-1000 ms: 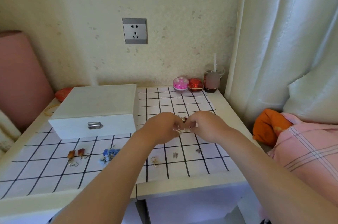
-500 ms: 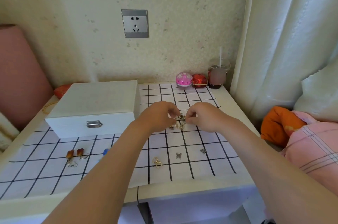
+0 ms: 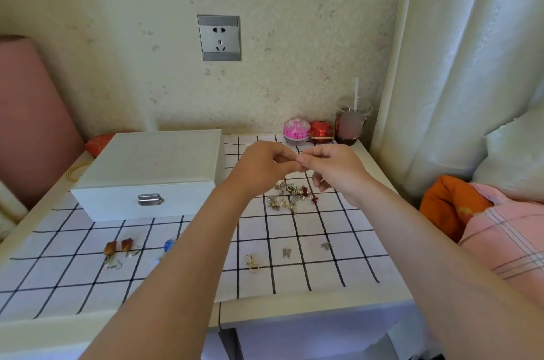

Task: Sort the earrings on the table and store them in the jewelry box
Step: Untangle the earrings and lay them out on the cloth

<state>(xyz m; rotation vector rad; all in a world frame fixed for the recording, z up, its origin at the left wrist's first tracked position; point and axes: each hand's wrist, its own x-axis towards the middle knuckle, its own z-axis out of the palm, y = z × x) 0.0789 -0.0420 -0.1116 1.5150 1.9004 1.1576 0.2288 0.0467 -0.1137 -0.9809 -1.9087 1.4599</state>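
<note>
**Fingertips meet above the earring pile, right of the jewelry box**

Both hands are raised to the right of the jewelry box [image 3: 153, 171], level with its lid. The left hand [image 3: 262, 165] has its fingers curled in, and its thumb and forefinger are pressed together at the tips. The right hand [image 3: 335, 171] faces it, thumb and forefinger closed the same way, so the two pinches touch tip to tip. The right hand's other fingers hang loosely curled beneath. Whatever sits between the fingertips is too small to see — I cannot tell whether either hand holds an earring.

Below the hands, just right of the box's front corner, a tangled pile of earrings [image 3: 291, 195] lies on the checked cloth [image 3: 323, 271], silver pieces mixed with dark red beads.

In front of the box, near its latch [image 3: 150, 200], lie two orange-red drop earrings [image 3: 119, 246] side by side, with a blue earring [image 3: 169, 245] further right, partly behind the left forearm. Farther right of the box's front lie gold hoops [image 3: 251, 262], a butterfly stud [image 3: 286, 252] and a small silver stud [image 3: 326, 245], each apart from the others.

The box itself is closed — lid down, latch facing the person.
</note>
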